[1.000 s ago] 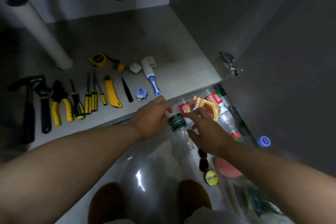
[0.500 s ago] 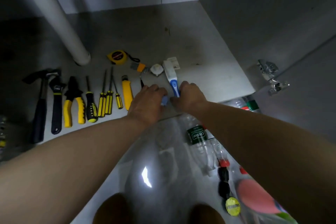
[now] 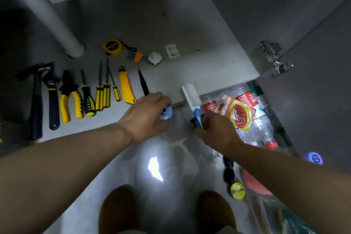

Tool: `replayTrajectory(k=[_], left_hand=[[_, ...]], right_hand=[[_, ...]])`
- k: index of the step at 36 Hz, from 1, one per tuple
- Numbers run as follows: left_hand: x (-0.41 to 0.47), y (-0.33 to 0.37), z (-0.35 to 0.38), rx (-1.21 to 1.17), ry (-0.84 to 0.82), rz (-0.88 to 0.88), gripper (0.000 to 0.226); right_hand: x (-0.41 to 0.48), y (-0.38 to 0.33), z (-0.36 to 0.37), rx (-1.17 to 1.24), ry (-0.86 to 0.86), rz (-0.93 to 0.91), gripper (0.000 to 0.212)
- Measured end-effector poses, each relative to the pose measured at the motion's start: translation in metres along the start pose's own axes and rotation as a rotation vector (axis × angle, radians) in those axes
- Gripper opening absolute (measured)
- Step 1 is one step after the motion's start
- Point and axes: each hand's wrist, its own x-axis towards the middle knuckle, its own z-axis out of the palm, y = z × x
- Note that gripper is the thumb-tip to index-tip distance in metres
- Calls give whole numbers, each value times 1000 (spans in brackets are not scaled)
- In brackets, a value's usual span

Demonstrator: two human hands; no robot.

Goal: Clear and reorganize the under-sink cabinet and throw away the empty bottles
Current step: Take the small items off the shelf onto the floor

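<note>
Looking down into an open under-sink cabinet (image 3: 180, 24) in dim light, the view showed two bare forearms reaching forward. The left hand (image 3: 146, 118) was at the cabinet's front edge, its fingers curled round a small blue and white object (image 3: 167, 114). The right hand (image 3: 218, 133), just beside it, pinched the blue handle of a white-headed brush (image 3: 191, 94), whose head pointed away over the cabinet's edge.

Empty bottles (image 3: 247, 100), clear with red labels, lay heaped on the floor just right of that hand, outside the cabinet and beside its open door. They seemed to lie within a clear bag (image 3: 171, 150). A red and yellow packet (image 3: 240, 116) lay among them.

On the cabinet floor to the left, tools lay in a neat row: a hammer (image 3: 36, 97), a wrench (image 3: 51, 99), yellow-handled pliers (image 3: 69, 99), several screwdrivers (image 3: 102, 95) and a yellow knife (image 3: 126, 89). Behind them sat a yellow tape measure (image 3: 112, 47), near a white pipe (image 3: 43, 15) slanting down to the floor. A metal hinge (image 3: 273, 59) showed on the right wall. Two brown shoes (image 3: 117, 209) showed at the bottom.
</note>
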Motion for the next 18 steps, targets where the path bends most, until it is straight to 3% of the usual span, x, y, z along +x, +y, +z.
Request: replayTrajectory(k=[5,10,18], left_hand=[[-25,17,14,52,-188,83,43],[-36,20,30,-21,-401,-12,47],[-38,6,49,-136,-366,-182,26]], right_hand=[[-44,30,22,-52,-141,-27,27],[-42,19,51,-115,-191,-38,29],[-4,-8,78,-101,-175,44,35]])
